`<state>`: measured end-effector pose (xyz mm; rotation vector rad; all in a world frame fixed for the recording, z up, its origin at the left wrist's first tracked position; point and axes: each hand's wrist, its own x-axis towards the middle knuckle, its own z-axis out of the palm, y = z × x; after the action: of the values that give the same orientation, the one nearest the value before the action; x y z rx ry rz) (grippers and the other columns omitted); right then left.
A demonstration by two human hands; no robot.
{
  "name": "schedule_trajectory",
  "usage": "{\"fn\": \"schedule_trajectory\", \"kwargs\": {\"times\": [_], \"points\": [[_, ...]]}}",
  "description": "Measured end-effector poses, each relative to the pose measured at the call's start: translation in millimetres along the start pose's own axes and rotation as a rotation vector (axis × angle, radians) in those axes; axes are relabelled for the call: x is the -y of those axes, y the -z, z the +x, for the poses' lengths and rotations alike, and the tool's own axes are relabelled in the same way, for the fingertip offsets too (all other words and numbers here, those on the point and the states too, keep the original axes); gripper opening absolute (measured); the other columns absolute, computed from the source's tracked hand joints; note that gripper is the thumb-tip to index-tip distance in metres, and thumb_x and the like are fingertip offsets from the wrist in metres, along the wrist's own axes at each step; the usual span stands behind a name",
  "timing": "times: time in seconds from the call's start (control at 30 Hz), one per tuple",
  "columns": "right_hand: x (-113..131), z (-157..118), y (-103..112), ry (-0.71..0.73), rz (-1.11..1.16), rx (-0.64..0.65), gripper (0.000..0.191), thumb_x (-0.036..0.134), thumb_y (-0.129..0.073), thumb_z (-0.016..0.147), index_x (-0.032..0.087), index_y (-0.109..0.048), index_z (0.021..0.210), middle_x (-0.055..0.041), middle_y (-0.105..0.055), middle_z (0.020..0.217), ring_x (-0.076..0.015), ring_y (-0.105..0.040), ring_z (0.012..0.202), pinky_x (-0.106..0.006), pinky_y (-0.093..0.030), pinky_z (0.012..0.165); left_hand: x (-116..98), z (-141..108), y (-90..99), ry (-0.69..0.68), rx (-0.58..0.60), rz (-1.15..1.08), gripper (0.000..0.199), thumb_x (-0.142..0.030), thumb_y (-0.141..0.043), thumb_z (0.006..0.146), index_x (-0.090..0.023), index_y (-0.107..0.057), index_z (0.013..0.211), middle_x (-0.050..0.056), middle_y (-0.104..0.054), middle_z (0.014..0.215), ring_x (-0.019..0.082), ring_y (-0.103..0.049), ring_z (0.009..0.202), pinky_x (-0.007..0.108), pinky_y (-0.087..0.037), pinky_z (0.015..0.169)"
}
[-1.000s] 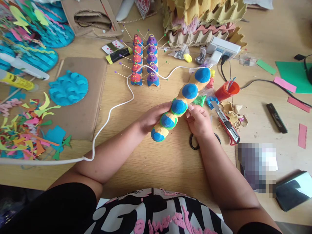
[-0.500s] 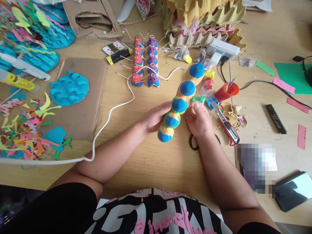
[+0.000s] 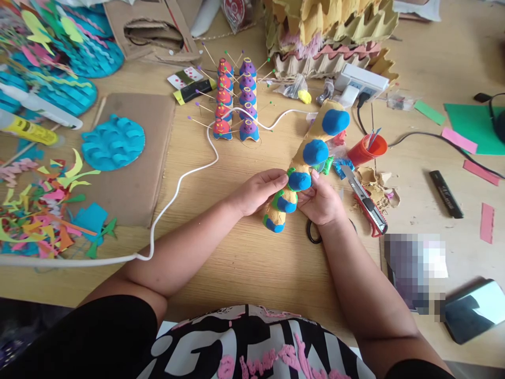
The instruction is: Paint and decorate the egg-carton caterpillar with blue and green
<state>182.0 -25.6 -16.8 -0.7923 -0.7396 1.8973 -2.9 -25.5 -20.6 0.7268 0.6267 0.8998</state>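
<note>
Between my hands is an egg-carton strip [image 3: 304, 138], a row of tan bumps capped with blue clay, some edged in green. It is tilted above the table, its far end leaning right. My left hand [image 3: 261, 190] grips its left side near the middle, thumb on top. On the other side my right hand [image 3: 321, 200] is closed on the strip, with the thumb up against a blue cap; the other fingers are partly hidden. Beyond stand two finished-looking strips, one with red faces [image 3: 223, 105] and one with purple faces [image 3: 248, 105], both stuck with ball-ended sticks.
A red cup [image 3: 366, 149], a box cutter [image 3: 365, 202] and torn carton scraps [image 3: 376, 184] lie right of my hands. Stacked egg trays [image 3: 331, 37] and a white power strip [image 3: 361, 81] are behind. A white cable [image 3: 179, 184] crosses the table; paper scraps [image 3: 47, 210] lie left.
The strip has turned so its blue caps face more to the right, and it has shifted slightly right. My right hand has moved from beside it to grip its edge.
</note>
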Motion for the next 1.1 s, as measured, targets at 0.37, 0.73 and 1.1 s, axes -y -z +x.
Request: {"fn": "schedule_trajectory", "kwargs": {"times": [0.37,0.73,1.1], "points": [[-5.1,0.2,5.4,-0.047,0.006,0.030,0.076,0.064,-0.099,0.076,0.027,-0.033,0.069,0.0120,-0.021,0.058,-0.0099,-0.021,0.053,-0.028,-0.032,0.054,-9.5,-0.5,-3.4,0.088,-0.011,-0.170,0.049,-0.054,-0.103,0.075,-0.015,-0.073,0.082,0.003,-0.075,0.074,0.017,-0.073,0.069,0.028,-0.061,0.064],[-4.3,1.2,2.3,-0.045,-0.102,0.007,0.074,0.073,-0.099,0.068,0.027,-0.042,0.067,0.0118,-0.021,0.059,-0.0091,-0.014,0.056,-0.028,-0.022,0.054,-12.0,-1.2,-5.0,0.148,-0.097,-0.195,0.038,-0.041,-0.098,0.084,-0.014,-0.071,0.078,0.004,-0.076,0.074,0.016,-0.072,0.063,0.028,-0.059,0.062],[-4.4,1.1,1.2,-0.053,-0.066,0.022,0.070,0.069,-0.101,0.069,0.026,-0.046,0.066,0.0109,-0.026,0.060,-0.0095,-0.019,0.056,-0.027,-0.026,0.054,-12.0,-1.5,-4.0,0.094,-0.043,-0.181,0.045,-0.043,-0.102,0.079,-0.015,-0.067,0.072,0.002,-0.073,0.068,0.014,-0.068,0.058,0.024,-0.054,0.056]]}}
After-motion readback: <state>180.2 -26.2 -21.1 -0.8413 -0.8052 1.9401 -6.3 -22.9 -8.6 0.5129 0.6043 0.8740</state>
